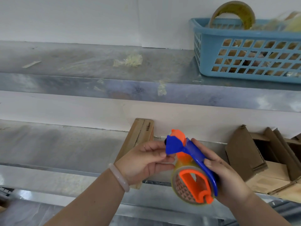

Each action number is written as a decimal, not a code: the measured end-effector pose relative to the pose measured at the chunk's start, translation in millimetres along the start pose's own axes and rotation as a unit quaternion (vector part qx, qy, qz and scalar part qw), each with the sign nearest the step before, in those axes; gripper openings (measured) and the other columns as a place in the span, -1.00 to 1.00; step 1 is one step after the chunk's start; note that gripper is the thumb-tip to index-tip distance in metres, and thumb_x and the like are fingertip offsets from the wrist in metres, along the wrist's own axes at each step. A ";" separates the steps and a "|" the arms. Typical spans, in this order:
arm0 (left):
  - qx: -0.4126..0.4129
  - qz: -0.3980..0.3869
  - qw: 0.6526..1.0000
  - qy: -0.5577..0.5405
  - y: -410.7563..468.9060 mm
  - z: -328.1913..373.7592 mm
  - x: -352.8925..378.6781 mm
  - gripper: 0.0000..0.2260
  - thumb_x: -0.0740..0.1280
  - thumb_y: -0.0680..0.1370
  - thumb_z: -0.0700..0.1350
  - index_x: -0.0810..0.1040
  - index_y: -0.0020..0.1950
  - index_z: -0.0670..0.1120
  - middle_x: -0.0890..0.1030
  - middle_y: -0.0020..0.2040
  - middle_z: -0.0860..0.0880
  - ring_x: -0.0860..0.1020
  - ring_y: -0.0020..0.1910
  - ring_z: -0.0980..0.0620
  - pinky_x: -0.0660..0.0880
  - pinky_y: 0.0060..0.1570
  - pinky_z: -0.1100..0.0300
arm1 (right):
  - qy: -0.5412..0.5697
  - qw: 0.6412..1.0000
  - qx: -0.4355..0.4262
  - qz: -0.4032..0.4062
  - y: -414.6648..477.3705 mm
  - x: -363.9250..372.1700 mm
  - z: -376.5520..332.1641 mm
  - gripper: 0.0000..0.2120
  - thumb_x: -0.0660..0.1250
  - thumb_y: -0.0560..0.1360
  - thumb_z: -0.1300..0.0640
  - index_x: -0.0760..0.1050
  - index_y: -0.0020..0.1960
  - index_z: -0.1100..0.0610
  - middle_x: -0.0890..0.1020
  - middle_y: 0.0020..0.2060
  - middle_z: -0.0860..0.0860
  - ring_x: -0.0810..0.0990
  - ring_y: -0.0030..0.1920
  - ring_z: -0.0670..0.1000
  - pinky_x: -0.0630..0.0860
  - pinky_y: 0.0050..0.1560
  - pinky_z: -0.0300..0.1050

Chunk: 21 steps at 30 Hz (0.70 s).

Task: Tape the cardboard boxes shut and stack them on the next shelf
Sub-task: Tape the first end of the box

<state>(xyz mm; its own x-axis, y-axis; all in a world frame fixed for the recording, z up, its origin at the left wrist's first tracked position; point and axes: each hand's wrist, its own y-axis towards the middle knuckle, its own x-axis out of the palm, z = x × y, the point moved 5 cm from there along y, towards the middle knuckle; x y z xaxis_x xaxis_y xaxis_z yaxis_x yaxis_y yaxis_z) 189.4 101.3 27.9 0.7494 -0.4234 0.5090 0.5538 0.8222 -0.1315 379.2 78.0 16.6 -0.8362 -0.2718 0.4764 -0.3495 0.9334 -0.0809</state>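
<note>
Two metal shelves span the wall: the upper shelf (pixel 81 62) well above both hands, the lower shelf (pixel 57 144) just behind them. A blue basket (pixel 211 38) stands high above the right hand (pixel 228 175), with a tape roll (pixel 236 12) poking out. An open cardboard box (pixel 241 152) lies just right of that hand. A flattened cardboard box (pixel 140 134) leans behind the left hand (pixel 143 162). Between the hands is the tape dispenser (pixel 192 149). The right hand's curled fingers grip its blue handle, and the left hand's thumb and fingers pinch its front flap. A pale bracelet (pixel 120 178) circles the left wrist.
</note>
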 end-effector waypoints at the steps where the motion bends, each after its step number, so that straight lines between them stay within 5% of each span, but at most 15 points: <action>1: 0.015 0.017 1.000 -0.011 1.8 -1.7 0.3 -0.74 0.35 0.45 -0.32 0.65 0.10 -0.13 0.67 -0.06 -0.14 0.66 -0.07 -0.02 0.59 -0.08 0.13 | 0.021 1.000 0.003 0.016 0.4 -1.4 4.8 -0.40 0.51 0.29 0.09 0.53 0.33 -0.01 0.59 0.27 0.12 0.61 0.20 0.17 0.60 0.01 -0.07; 5: 0.080 0.124 0.988 0.047 7.6 -8.8 0.0 -0.69 0.42 0.41 -0.42 0.52 0.10 -0.20 0.68 -0.06 -0.19 0.65 -0.08 -0.04 0.57 -0.13 0.19 | 0.072 0.995 0.010 0.069 2.0 -2.7 19.6 -0.54 0.28 0.46 0.05 0.47 0.36 -0.04 0.57 0.29 0.09 0.58 0.24 0.17 0.62 0.01 -0.04; 10: 0.125 0.249 0.937 0.210 5.5 -6.0 3.0 -0.83 0.53 0.39 -0.20 0.61 -0.08 -0.11 0.70 -0.18 0.00 0.65 -0.17 0.11 0.52 -0.17 0.33 | 0.097 0.992 0.017 0.085 2.8 0.8 24.9 -0.54 0.26 0.48 0.07 0.46 0.38 -0.04 0.58 0.28 0.10 0.60 0.22 0.16 0.62 -0.01 -0.03; 13: 0.118 0.282 0.911 0.277 4.0 -1.6 5.8 -0.97 0.49 0.44 -0.08 0.67 -0.19 -0.01 0.69 -0.25 0.07 0.63 -0.25 0.18 0.49 -0.26 0.40 | 0.101 0.990 0.011 0.097 2.2 3.3 25.0 -0.56 0.25 0.46 0.08 0.49 0.34 -0.04 0.61 0.24 0.10 0.63 0.16 0.15 0.63 -0.08 -0.05; 21: 0.116 0.327 0.885 0.309 2.1 5.3 14.8 -0.81 0.45 0.47 -0.06 0.64 -0.32 -0.08 0.63 -0.39 0.02 0.53 -0.41 0.23 0.42 -0.38 0.44 | 0.075 0.989 -0.017 0.128 -0.5 10.0 23.1 -0.55 0.30 0.39 0.13 0.53 0.28 -0.05 0.64 0.19 0.09 0.64 0.13 0.17 0.62 0.07 0.03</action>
<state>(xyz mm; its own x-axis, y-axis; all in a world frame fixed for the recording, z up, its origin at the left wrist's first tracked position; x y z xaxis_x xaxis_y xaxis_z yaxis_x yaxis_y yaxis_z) 199.8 98.7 39.7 0.9774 0.1041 -0.1839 -0.1080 0.9941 -0.0113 361.2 69.4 1.2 -0.8222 0.0099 0.5691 -0.1178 0.9752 -0.1872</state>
